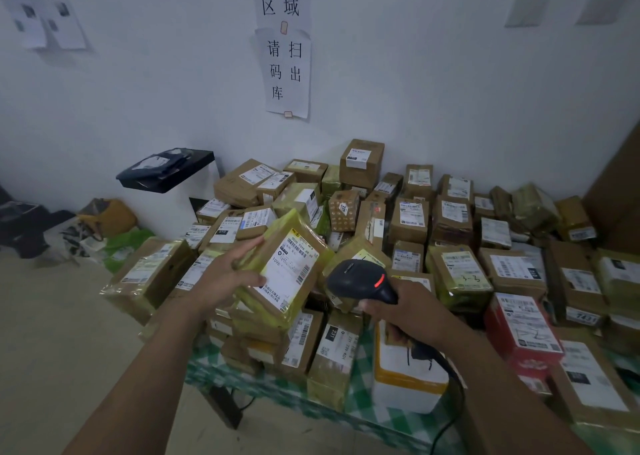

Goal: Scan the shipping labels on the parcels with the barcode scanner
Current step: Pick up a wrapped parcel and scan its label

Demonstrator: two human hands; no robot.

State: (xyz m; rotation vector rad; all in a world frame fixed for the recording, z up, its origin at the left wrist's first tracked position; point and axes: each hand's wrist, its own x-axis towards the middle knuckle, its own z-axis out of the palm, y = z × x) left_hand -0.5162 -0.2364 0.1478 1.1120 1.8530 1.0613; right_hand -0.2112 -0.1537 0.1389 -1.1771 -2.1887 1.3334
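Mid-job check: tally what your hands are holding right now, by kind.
Parcel, held by the left hand: 1
Barcode scanner, held by the right hand: 1
Total: 2

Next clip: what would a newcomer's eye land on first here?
Centre frame, the left hand holds up a yellow-taped parcel, label toward the camera, while the right hand grips a black barcode scanner with its red light glowing beside it. A heap of labelled parcels covers the green-checked table around them, under Chinese wall signs.
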